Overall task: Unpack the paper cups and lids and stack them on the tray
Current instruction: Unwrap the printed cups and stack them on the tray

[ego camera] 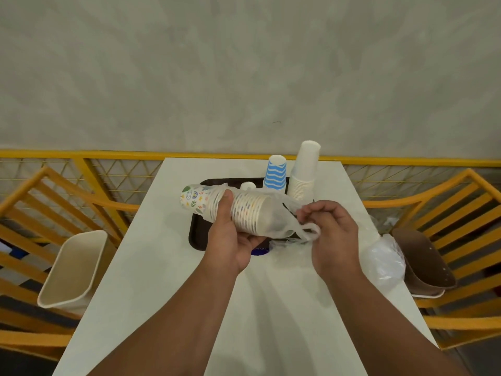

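At frame centre, the left hand (230, 234) grips a sleeve of floral-printed paper cups (233, 210) lying sideways above the dark tray (195, 234); the right hand (329, 232) pinches its thin, crinkled plastic wrapper (287, 221). No legible writing.

Grey wall (244, 63), yellow railing (81, 154), seemingly wooden chairs (447, 213)

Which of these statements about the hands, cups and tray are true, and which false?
1. The left hand grips a sideways stack of patterned cups. True.
2. The right hand rests flat on the table. False: it pinches the plastic wrapper.
3. A blue-striped cup stack stands on the dark tray. True.
4. The plain white cup stack lies on its side. False: it stands upright.
5. The patterned cups are fully unwrapped. False: wrapper still covers one end.
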Demonstrator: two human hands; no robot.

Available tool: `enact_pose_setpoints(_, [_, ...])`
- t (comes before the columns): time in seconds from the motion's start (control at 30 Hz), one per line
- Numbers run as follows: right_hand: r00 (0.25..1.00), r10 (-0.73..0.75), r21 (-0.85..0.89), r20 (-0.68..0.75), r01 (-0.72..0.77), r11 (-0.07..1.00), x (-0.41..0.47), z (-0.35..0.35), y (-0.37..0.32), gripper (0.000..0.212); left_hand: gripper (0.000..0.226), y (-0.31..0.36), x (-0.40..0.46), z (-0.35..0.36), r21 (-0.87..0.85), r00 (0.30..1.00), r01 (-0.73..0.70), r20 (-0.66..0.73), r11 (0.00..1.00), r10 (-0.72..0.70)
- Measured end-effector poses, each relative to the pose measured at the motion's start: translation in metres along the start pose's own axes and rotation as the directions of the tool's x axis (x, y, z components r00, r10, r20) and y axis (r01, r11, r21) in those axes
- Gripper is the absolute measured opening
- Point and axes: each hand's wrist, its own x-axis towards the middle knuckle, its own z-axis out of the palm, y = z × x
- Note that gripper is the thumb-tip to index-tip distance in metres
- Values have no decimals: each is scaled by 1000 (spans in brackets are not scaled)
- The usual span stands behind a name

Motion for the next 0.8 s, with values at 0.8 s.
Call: enact_pose_setpoints(0.8, [887, 368, -263, 280, -298, 918, 4, 17, -2, 22, 75, 1, -8, 10, 6, 986, -82, 146, 997, 80])
